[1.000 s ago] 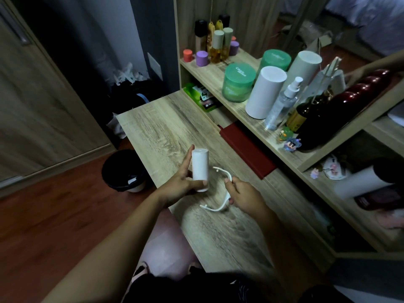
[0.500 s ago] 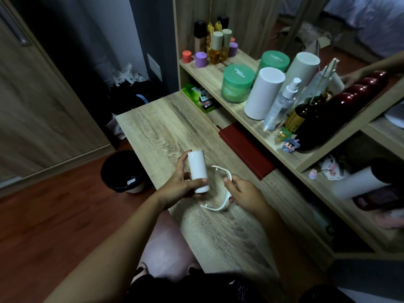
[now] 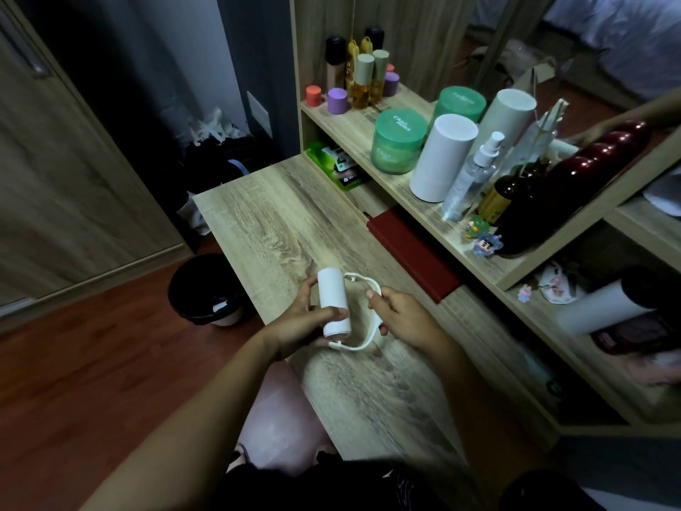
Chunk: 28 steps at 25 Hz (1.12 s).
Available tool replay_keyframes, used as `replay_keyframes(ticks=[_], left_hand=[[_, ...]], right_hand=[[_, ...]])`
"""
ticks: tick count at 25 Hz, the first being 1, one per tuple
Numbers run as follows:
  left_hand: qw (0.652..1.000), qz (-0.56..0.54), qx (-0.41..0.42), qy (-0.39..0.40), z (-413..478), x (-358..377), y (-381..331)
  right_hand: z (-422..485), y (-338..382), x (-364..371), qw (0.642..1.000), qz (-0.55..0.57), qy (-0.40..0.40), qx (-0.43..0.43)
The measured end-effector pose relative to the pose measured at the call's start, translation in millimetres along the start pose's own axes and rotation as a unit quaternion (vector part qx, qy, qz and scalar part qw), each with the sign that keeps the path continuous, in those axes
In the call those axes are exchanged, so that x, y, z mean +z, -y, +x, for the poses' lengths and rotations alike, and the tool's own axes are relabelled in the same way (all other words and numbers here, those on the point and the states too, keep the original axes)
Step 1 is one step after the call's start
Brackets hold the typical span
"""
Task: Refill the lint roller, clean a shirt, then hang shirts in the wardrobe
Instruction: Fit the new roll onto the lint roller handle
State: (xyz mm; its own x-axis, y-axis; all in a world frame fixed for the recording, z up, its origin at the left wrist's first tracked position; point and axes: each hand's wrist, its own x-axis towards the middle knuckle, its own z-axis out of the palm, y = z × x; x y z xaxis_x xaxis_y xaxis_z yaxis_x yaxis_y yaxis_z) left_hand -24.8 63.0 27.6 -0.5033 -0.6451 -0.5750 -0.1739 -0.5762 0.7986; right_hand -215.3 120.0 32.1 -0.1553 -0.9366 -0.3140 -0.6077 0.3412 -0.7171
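A white lint roller refill (image 3: 333, 304), a plain cylinder, is gripped in my left hand (image 3: 300, 322) just above the wooden desk (image 3: 272, 223). My right hand (image 3: 400, 317) holds the white curved lint roller frame (image 3: 365, 311) by its arc. The refill sits between the frame's two end prongs, its far end by the upper prong and its near end by the lower one. No shirt shows in this view.
A black waste bin (image 3: 204, 289) stands on the floor left of the desk. A dark red case (image 3: 412, 252) lies at the desk's back edge. The shelf (image 3: 353, 127) holds bottles, green jars (image 3: 398, 142) and white cylinders (image 3: 442, 156). A wardrobe door (image 3: 66, 171) is at left.
My left hand has brought the refill to the right, in between the frame's prongs. My right hand keeps hold of the frame.
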Motion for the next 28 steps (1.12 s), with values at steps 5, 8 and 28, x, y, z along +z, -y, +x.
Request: replay_keyframes(ticks=[5, 8, 28], left_hand=[[1.000, -0.003, -0.005, 0.008, -5, 1, -2], [0.999, 0.037, 0.008, -0.009, -6, 3, -8], [0.983, -0.162, 0.012, -0.082, -1, 22, -13]], right_hand=[[2, 5, 0, 1.000, -0.006, -0.002, 0.001], [0, 10, 1, 1.000, -0.025, -0.002, 0.010], [-5, 39, 5, 0.999, -0.044, -0.023, 0.006]])
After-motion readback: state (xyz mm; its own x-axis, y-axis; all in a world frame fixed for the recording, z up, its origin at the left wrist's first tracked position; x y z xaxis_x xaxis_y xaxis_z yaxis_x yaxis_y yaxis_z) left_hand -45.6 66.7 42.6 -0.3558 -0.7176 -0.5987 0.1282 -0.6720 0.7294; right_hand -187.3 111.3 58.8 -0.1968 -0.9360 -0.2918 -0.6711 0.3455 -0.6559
